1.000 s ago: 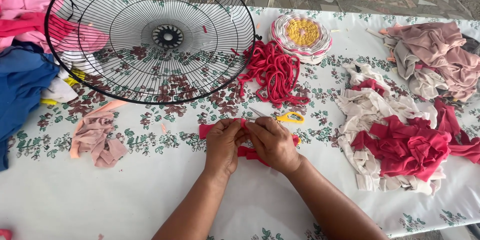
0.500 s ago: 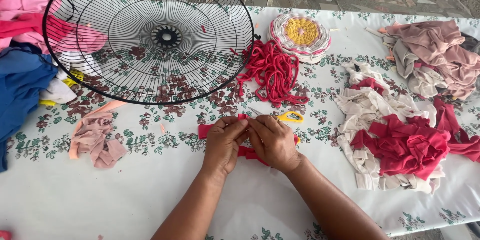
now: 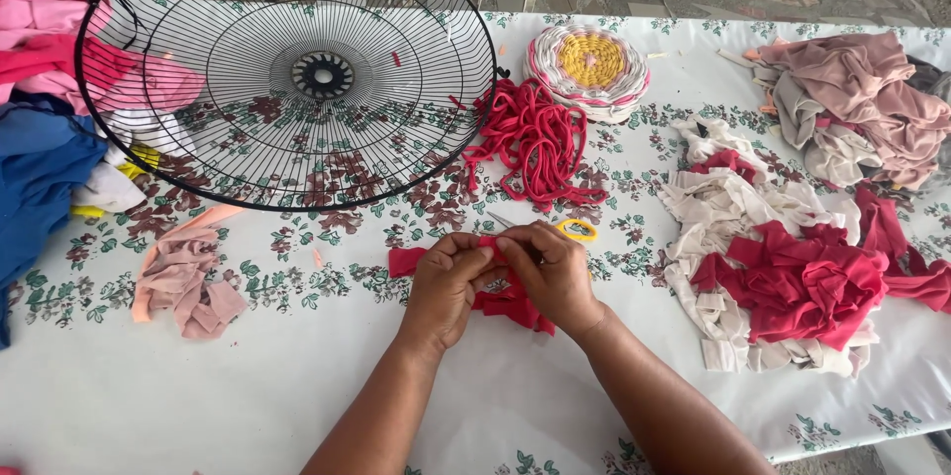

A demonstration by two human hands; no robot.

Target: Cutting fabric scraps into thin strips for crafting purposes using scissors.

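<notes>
On the left of the worktop (image 3: 248, 386), blue and pink cloth (image 3: 45, 138) lies beside a black wire fan guard (image 3: 287, 69). At centre, the left hand (image 3: 446, 287) and right hand (image 3: 550, 277) each close their grip on a red fabric strip (image 3: 500, 302) resting on the worktop. Yellow-handled scissors (image 3: 575, 228) lie just behind the right hand. Further right sits a heap of red and cream strips (image 3: 783, 277).

A red fabric strip (image 3: 505, 302) lies on a white tablecloth printed with green and maroon flowers (image 3: 248, 386). The round wire fan guard (image 3: 287, 69) is black; the round woven mat (image 3: 591, 67) is yellow-centred with white and pink rings.
</notes>
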